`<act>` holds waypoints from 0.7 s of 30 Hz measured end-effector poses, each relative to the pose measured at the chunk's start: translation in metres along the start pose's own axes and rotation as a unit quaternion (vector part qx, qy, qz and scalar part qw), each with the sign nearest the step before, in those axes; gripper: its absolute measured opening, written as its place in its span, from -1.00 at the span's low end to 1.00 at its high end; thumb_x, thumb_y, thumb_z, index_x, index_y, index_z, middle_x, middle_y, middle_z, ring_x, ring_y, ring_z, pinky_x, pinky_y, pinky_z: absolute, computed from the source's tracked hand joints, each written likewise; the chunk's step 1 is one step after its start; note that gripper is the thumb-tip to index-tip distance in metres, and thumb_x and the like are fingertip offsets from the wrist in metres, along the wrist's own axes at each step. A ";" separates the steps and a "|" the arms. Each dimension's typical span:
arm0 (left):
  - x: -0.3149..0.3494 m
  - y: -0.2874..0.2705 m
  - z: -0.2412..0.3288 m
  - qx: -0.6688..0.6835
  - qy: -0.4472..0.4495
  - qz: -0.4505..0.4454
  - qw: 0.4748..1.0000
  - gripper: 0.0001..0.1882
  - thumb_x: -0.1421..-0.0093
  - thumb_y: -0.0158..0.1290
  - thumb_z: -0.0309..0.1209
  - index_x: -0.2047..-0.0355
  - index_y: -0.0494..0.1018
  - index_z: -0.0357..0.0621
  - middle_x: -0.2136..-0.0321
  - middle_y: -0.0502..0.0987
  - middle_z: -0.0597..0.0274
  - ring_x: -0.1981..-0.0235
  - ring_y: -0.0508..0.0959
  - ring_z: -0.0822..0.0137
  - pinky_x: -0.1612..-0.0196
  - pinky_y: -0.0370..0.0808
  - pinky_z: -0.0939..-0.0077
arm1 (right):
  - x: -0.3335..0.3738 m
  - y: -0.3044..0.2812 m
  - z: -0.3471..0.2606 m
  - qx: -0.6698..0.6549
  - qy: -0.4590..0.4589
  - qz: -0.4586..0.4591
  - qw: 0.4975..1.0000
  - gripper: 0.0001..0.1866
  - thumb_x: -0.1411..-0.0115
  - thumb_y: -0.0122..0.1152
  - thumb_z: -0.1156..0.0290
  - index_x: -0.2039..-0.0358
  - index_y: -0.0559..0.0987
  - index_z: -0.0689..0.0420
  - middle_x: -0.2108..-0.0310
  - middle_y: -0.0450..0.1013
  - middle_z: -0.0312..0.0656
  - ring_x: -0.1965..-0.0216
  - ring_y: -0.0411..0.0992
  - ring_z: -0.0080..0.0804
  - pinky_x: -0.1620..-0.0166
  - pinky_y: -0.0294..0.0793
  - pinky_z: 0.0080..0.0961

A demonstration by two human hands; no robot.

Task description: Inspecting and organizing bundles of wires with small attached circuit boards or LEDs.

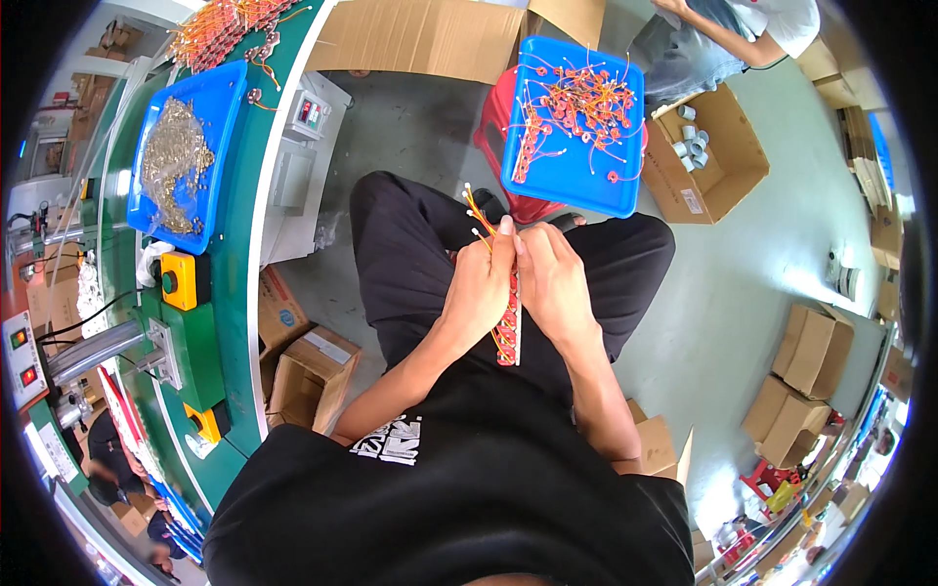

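Over my lap, my left hand (481,285) and my right hand (553,285) meet around a narrow strip of small red circuit boards (506,337) with thin orange and yellow wires. The strip points down toward my body, and a pale edge runs along its right side. Both hands are closed on its upper part, thumbs side by side at the top. Loose wire ends with white tips (475,232) stick out above my left hand. My fingers hide the upper end of the strip. Beyond my hands, a blue tray (576,190) holds many red wired pieces (586,103).
The tray rests on a red stool (493,132). An open carton (743,176) with grey cylindrical parts stands right of it. On my left, a green workbench (234,293) carries a blue tray of small metal parts (176,166) and a yellow button box (186,281). A person (723,39) sits far right.
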State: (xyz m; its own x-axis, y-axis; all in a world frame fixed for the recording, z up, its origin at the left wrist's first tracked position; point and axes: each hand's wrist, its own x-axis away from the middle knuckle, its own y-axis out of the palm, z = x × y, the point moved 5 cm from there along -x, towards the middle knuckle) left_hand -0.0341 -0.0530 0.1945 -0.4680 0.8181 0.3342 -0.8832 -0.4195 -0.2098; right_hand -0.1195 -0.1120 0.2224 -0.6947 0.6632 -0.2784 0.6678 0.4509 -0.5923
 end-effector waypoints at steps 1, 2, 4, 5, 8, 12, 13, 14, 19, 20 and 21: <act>-0.001 0.000 -0.002 0.004 0.001 0.003 1.000 -0.47 -0.37 -0.30 -0.19 0.60 0.34 -0.36 0.80 0.28 0.09 0.74 0.33 0.29 0.59 0.25 0.34 | 0.001 0.002 0.002 0.007 -0.019 0.007 1.000 -0.91 -0.11 0.07 0.57 0.46 0.34 0.23 0.53 0.30 -0.08 0.46 0.35 -0.13 0.37 0.33 -0.22; -0.002 -0.001 -0.001 -0.014 0.034 0.017 0.999 -0.47 -0.37 -0.29 -0.19 0.59 0.35 -0.37 0.80 0.30 0.06 0.74 0.36 0.23 0.59 0.26 0.32 | -0.001 0.001 0.003 0.009 -0.023 0.003 1.000 -0.91 -0.11 0.07 0.57 0.46 0.34 0.23 0.53 0.30 -0.08 0.46 0.35 -0.13 0.37 0.33 -0.22; -0.001 -0.003 -0.003 -0.032 0.030 0.014 0.999 -0.46 -0.36 -0.28 -0.19 0.61 0.35 -0.39 0.79 0.34 -0.04 0.71 0.43 0.06 0.56 0.28 0.24 | -0.001 0.000 -0.001 0.003 -0.064 -0.019 0.998 -0.91 -0.11 0.08 0.56 0.45 0.35 0.23 0.54 0.29 -0.07 0.47 0.34 -0.11 0.40 0.33 -0.23; -0.004 -0.004 -0.003 -0.037 0.000 -0.004 0.999 -0.46 -0.36 -0.28 -0.19 0.62 0.33 -0.38 0.78 0.34 -0.05 0.70 0.43 0.06 0.55 0.28 0.23 | -0.002 0.000 0.006 -0.044 -0.026 -0.043 0.998 -0.92 -0.15 0.06 0.55 0.43 0.35 0.25 0.56 0.31 -0.04 0.49 0.36 -0.07 0.41 0.36 -0.26; 0.000 -0.003 0.000 -0.001 0.006 0.003 1.000 -0.48 -0.36 -0.30 -0.19 0.64 0.29 -0.34 0.75 0.34 -0.02 0.68 0.41 0.13 0.54 0.28 0.24 | -0.003 -0.005 0.011 -0.142 0.107 -0.074 0.981 -0.88 -0.27 -0.07 0.50 0.39 0.34 0.27 0.60 0.37 0.00 0.55 0.41 -0.08 0.44 0.36 -0.38; 0.002 0.001 0.017 0.037 0.019 -0.026 0.999 -0.44 -0.37 -0.37 -0.11 0.64 0.22 -0.29 0.77 0.21 0.23 0.69 0.24 0.41 0.56 0.22 0.36 | 0.009 0.001 0.029 -0.249 0.158 -0.009 0.956 -0.84 -0.31 -0.09 0.43 0.38 0.35 0.23 0.62 0.28 -0.27 0.59 0.20 -0.59 0.49 0.25 -0.59; 0.000 0.002 0.015 0.011 0.042 -0.017 0.999 -0.43 -0.37 -0.36 -0.10 0.64 0.23 -0.31 0.79 0.20 0.20 0.71 0.23 0.40 0.58 0.20 0.35 | 0.010 0.003 0.031 -0.270 0.141 0.015 0.952 -0.83 -0.31 -0.08 0.41 0.38 0.35 0.22 0.62 0.27 -0.31 0.57 0.17 -0.64 0.50 0.22 -0.63; 0.000 0.002 0.019 0.005 0.044 -0.034 0.998 -0.42 -0.37 -0.36 -0.10 0.64 0.23 -0.31 0.80 0.19 0.18 0.72 0.22 0.39 0.60 0.18 0.34 | 0.015 0.002 0.033 -0.306 0.152 0.000 0.940 -0.81 -0.32 -0.07 0.37 0.38 0.37 0.23 0.60 0.27 -0.34 0.56 0.16 -0.68 0.51 0.18 -0.66; 0.001 -0.001 0.020 -0.021 0.020 -0.080 0.996 -0.40 -0.37 -0.35 -0.06 0.68 0.18 -0.29 0.82 0.15 0.21 0.74 0.18 0.41 0.64 0.13 0.35 | 0.010 0.001 0.021 -0.230 0.135 -0.005 0.964 -0.79 -0.33 -0.09 0.36 0.38 0.37 0.23 0.62 0.27 -0.27 0.59 0.17 -0.61 0.52 0.20 -0.59; 0.001 0.001 0.017 -0.021 0.019 -0.081 0.996 -0.40 -0.37 -0.35 -0.06 0.68 0.18 -0.29 0.82 0.15 0.21 0.74 0.18 0.41 0.64 0.13 0.35 | 0.009 -0.001 0.017 -0.193 0.124 0.006 0.973 -0.79 -0.33 -0.09 0.36 0.38 0.37 0.23 0.62 0.27 -0.23 0.61 0.17 -0.57 0.52 0.21 -0.56; 0.000 0.004 0.014 0.035 0.015 -0.085 0.996 -0.41 -0.37 -0.36 -0.05 0.67 0.18 -0.25 0.81 0.15 0.27 0.73 0.17 0.45 0.64 0.12 0.37 | 0.008 -0.003 0.014 -0.177 0.110 0.017 0.978 -0.79 -0.33 -0.09 0.36 0.38 0.37 0.23 0.63 0.27 -0.21 0.62 0.17 -0.53 0.52 0.23 -0.53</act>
State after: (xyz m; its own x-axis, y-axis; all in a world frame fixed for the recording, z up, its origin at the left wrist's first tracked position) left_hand -0.0383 -0.0597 0.2065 -0.3119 0.8907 0.3307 -0.9499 -0.2996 -0.0889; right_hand -0.1310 -0.1171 0.2113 -0.6228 0.7759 -0.1009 0.7668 0.5795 -0.2761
